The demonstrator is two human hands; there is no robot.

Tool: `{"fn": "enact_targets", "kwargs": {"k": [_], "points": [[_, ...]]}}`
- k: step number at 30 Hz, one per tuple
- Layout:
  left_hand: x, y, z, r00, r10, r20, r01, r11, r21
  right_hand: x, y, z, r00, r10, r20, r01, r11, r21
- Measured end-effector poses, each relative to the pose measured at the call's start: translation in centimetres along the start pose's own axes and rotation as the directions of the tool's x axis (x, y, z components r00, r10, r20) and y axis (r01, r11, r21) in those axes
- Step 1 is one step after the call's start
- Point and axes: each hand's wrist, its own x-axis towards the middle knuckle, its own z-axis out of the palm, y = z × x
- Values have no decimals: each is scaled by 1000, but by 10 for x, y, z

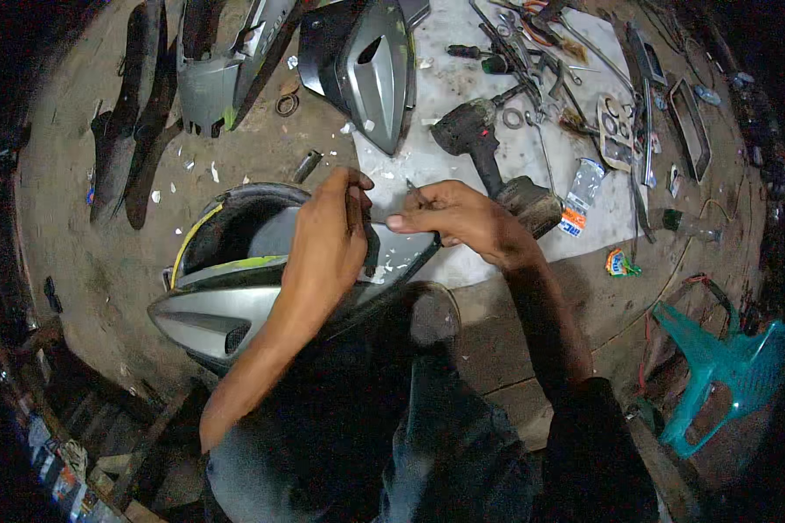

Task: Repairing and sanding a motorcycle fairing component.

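Observation:
A silver and dark grey motorcycle body panel (214, 311) lies across my lap, with white flakes on its right end. My left hand (330, 240) rests over the middle of this panel, its fingers curled; what they hold, if anything, is hidden. At the panel's right tip, my right hand (467, 220) is closed, thumb stretched to the left over the surface. A small, thin, dark piece (415, 191) pokes out between its fingers, too small to name. Behind the panel sits a dark round tub-like thing (202, 231) with a yellow stripe along its rim.
Beyond my hands lie a second silver panel (377, 74) and grey body parts (209, 74). A cordless impact driver (475, 139) rests on the white sheet (427, 96), near several wrenches (545, 78) and a clear plastic packet (587, 183). A teal plastic cover (715, 370) stands at the right.

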Motion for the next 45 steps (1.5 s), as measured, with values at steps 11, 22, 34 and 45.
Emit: {"fn": "enact_targets", "kwargs": {"k": [11, 22, 34, 45], "points": [[4, -3, 0, 999, 11, 41, -10, 1000, -13, -11, -8, -10, 1000, 9, -22, -14, 972, -234], [1, -4, -2, 1000, 12, -10, -12, 999, -50, -8, 11, 2, 871, -412, -267, 268, 855, -445], [1, -7, -5, 999, -30, 31, 32, 998, -52, -17, -22, 31, 920, -269, -284, 125, 890, -438], [2, -16, 2, 998, 65, -10, -65, 998, -11, -13, -30, 31, 930, -193, -314, -10, 839, -544]]}}
